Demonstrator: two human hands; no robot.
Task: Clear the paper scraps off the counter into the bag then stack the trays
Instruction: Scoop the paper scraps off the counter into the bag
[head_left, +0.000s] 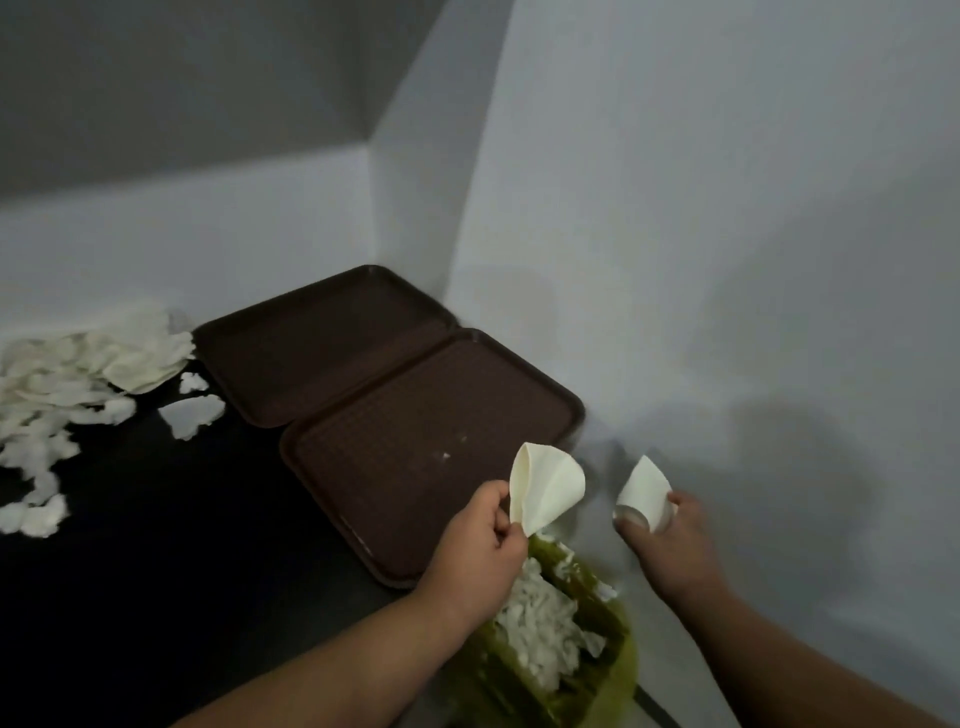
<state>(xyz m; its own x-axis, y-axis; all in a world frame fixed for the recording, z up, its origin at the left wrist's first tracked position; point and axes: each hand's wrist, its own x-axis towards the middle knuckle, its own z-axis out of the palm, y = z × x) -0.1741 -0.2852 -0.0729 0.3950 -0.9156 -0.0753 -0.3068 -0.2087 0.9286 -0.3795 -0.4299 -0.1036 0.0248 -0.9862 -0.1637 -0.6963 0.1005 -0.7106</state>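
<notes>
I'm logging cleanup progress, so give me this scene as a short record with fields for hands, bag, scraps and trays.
bag: green plastic bag, open, holding white scraps
left hand: pinches large cream paper piece by the bag
right hand: pinches smaller white paper piece
counter: black counter, white paper scrap pile left of trays
trays: two dark brown plastic trays, side by side, unstacked

— What of the person shows here?
— Two forearms and two hands. The left forearm (337, 670) enters at the bottom edge, left of centre, and ends in the left hand (478, 551) at lower centre.
— And the other side?
— The right forearm (810, 660) comes from the lower right corner to the right hand (675, 545). Both arms are bare along their whole visible length. The right thumb's nail (631, 515) is short and rounded.
</notes>
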